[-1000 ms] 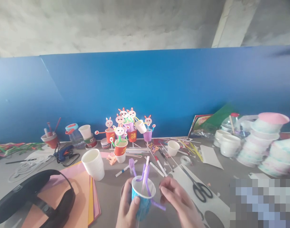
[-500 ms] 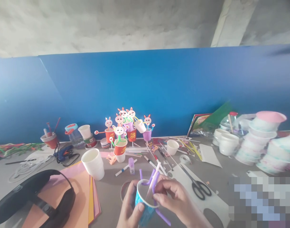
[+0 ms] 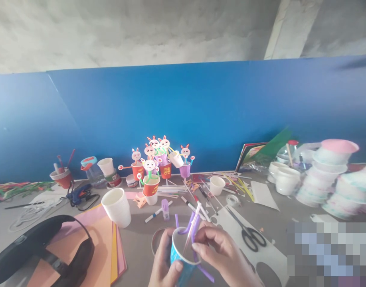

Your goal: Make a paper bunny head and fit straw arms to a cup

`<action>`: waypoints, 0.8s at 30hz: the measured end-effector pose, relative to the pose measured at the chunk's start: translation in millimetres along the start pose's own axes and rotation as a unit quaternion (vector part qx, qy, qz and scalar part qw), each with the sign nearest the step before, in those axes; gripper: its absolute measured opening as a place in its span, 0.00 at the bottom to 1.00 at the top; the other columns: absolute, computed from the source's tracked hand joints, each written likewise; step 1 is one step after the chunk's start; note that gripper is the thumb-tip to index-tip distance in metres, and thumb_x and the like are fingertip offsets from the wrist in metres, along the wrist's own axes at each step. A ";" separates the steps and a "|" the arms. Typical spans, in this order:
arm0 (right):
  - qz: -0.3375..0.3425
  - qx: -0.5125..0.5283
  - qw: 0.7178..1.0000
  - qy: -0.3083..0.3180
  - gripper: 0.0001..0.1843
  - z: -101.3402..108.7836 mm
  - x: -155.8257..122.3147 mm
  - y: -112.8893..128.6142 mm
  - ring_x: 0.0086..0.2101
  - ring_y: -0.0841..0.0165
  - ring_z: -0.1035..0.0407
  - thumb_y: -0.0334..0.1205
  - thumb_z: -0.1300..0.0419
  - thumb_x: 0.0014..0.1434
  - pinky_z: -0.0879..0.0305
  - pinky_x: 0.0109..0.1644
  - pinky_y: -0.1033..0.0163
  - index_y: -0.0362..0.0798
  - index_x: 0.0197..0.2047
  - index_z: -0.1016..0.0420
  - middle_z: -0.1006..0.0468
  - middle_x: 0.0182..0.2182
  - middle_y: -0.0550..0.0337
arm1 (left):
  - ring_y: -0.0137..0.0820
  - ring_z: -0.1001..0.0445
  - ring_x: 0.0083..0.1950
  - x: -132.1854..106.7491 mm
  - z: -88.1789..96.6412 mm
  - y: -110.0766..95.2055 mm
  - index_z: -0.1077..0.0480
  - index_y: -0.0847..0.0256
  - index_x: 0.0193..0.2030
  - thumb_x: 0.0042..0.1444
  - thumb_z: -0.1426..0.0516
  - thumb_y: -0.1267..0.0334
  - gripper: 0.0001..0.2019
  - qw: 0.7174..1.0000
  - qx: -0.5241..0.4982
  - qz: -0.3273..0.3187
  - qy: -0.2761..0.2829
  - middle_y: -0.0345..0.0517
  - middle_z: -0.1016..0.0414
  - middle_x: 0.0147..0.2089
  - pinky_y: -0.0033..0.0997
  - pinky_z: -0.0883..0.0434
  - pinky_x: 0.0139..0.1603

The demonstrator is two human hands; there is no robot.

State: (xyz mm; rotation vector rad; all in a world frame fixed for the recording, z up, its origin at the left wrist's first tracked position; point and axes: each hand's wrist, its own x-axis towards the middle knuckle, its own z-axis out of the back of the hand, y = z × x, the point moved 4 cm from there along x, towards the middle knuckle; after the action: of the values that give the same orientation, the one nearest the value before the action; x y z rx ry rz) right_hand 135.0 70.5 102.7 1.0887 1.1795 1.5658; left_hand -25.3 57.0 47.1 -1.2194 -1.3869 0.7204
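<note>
My left hand [image 3: 165,261] is wrapped round a blue paper cup [image 3: 181,259] near the table's front edge. Purple bendy straws [image 3: 188,225] and a thin white stick [image 3: 192,229] stand out of the cup. My right hand [image 3: 221,253] is curled at the cup's rim, its fingertips pinching a purple straw where it passes through the cup's side. A straw end [image 3: 206,273] sticks out below that hand.
Finished bunny-face cups [image 3: 154,163] stand at the back by the blue wall. A white cup stack [image 3: 117,207], coloured paper sheets [image 3: 107,239], black headphones [image 3: 45,247], scissors [image 3: 248,233], markers [image 3: 197,207], a glue gun [image 3: 79,193] and stacked bowls [image 3: 326,179] lie around.
My right hand closed from open fingers beside the cup onto the straw at the rim. The cup tilted and shifted slightly right and down.
</note>
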 end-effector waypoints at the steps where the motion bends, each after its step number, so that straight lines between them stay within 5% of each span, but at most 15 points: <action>1: 0.003 -0.002 1.000 -0.001 0.08 -0.3 0.0 -0.2 0.31 0.66 0.33 0.39 0.37 0.56 0.38 0.38 0.62 0.48 0.26 0.23 0.30 0.26 0.63 | 0.37 0.30 0.39 0.2 0.5 0.7 0.29 0.55 0.52 0.56 0.40 0.39 0.25 1.000 0.001 0.002 -0.005 0.45 0.27 0.40 0.31 0.33 0.42; 10: -0.006 0.013 1.000 -0.011 0.15 1.3 -1.8 3.4 0.32 0.65 0.34 0.46 0.39 0.60 0.37 0.39 0.62 0.48 0.24 0.24 0.30 0.28 0.61 | 0.42 0.24 0.45 -7.1 0.6 7.9 0.26 0.56 0.52 0.52 0.37 0.39 0.28 0.994 -0.032 0.051 -0.095 0.49 0.20 0.47 0.33 0.30 0.46; 15: -0.072 0.020 0.997 0.029 0.09 5.7 -15.7 -0.4 0.32 0.64 0.35 0.37 0.38 0.52 0.36 0.39 0.61 0.52 0.37 0.19 0.32 0.26 0.63 | 0.49 0.24 0.55 -14.9 3.3 16.7 0.25 0.56 0.52 0.48 0.34 0.40 0.30 0.976 -0.076 0.098 -0.179 0.51 0.19 0.52 0.35 0.27 0.51; 19: -0.142 0.003 0.988 0.063 0.22 1.6 -23.8 -5.0 0.27 0.69 0.39 0.30 0.35 0.43 0.40 0.34 0.65 0.54 0.44 0.22 0.37 0.22 0.70 | 0.44 0.23 0.47 -11.9 0.0 13.4 0.25 0.55 0.51 0.49 0.34 0.40 0.28 0.986 -0.070 0.072 -0.131 0.50 0.19 0.49 0.33 0.27 0.45; 24: -0.144 -0.029 0.984 0.097 0.14 -2.4 -20.7 0.8 0.26 0.70 0.39 0.28 0.35 0.42 0.43 0.32 0.65 0.52 0.33 0.21 0.34 0.20 0.69 | 0.35 0.29 0.32 -6.9 -6.0 5.8 0.26 0.55 0.51 0.52 0.37 0.38 0.28 0.996 -0.062 0.041 -0.054 0.47 0.23 0.37 0.31 0.32 0.34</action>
State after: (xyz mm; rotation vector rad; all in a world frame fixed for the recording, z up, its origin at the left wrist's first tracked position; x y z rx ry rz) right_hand 137.6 49.9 100.2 0.7037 1.3462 1.4916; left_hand -18.9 51.0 40.7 -1.3572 -1.4960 0.7761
